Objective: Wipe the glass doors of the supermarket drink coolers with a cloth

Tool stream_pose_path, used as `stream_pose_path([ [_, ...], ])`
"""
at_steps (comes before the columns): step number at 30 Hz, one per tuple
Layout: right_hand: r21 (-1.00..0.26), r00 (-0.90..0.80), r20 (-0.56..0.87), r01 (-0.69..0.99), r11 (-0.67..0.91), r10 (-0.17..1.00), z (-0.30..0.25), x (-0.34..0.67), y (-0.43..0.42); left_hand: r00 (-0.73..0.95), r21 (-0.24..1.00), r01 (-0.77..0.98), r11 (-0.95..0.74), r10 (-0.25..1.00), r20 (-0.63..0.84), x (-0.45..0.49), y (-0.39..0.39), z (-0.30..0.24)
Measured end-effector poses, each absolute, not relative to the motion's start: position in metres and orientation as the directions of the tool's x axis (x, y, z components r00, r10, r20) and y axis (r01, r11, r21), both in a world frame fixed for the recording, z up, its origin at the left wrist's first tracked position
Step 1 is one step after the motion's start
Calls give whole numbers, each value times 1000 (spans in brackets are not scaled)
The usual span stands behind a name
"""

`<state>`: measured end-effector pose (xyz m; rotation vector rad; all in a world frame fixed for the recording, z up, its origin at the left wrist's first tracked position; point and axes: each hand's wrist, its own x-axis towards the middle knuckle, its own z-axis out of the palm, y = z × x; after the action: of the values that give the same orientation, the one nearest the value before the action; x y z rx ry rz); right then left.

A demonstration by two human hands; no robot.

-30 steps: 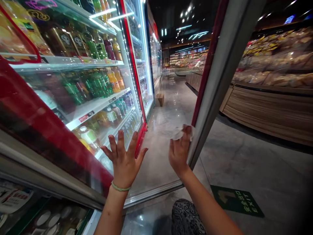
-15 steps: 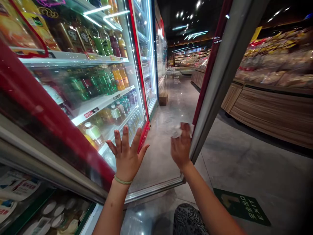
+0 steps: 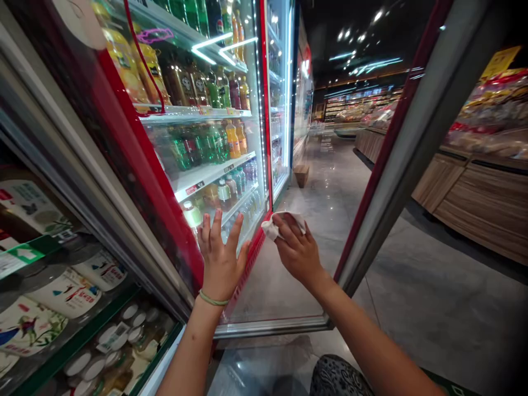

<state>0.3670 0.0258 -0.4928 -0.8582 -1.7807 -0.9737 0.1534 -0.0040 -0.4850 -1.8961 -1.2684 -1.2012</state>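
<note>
My left hand [image 3: 220, 258] lies flat with fingers spread against the inner glass of an open cooler door [image 3: 289, 297], a green band on its wrist. My right hand [image 3: 297, 250] is closed on a crumpled white cloth [image 3: 273, 226] and presses it to the same glass, just right of the left hand. The door's red and grey frame [image 3: 396, 165] runs up to the right. Drink bottles [image 3: 214, 143] show through the glass on lit shelves.
An open cooler at the lower left holds tubs and lidded cups [image 3: 82, 286]. A shop aisle with a glossy floor [image 3: 330, 192] runs ahead. Wooden display counters [image 3: 474, 192] with packed goods stand on the right. A small wooden box [image 3: 301, 175] sits by the coolers.
My right hand has moved left with the cloth, from the door's right frame toward the middle of the glass. The view has swung left; the left hand stays flat on the glass.
</note>
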Motion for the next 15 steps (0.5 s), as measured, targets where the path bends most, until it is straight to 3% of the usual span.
stream_pose_path([
  [4, 138, -199, 973, 906, 399, 115, -474, 358, 25, 161, 21, 918, -395, 422, 892, 146, -5, -490],
  [8, 321, -403, 908, 847, 424, 117, -457, 353, 18, 146, 25, 924, -381, 413, 899, 140, -7, -497],
  [12, 224, -283, 948, 919, 324, 146, -445, 346, 8, 99, 59, 928, -368, 395, 913, 136, -9, -506],
  [15, 359, -424, 895, 869, 342, 140, -441, 339, 2, 82, 79, 924, -374, 396, 914, 133, -11, -512],
])
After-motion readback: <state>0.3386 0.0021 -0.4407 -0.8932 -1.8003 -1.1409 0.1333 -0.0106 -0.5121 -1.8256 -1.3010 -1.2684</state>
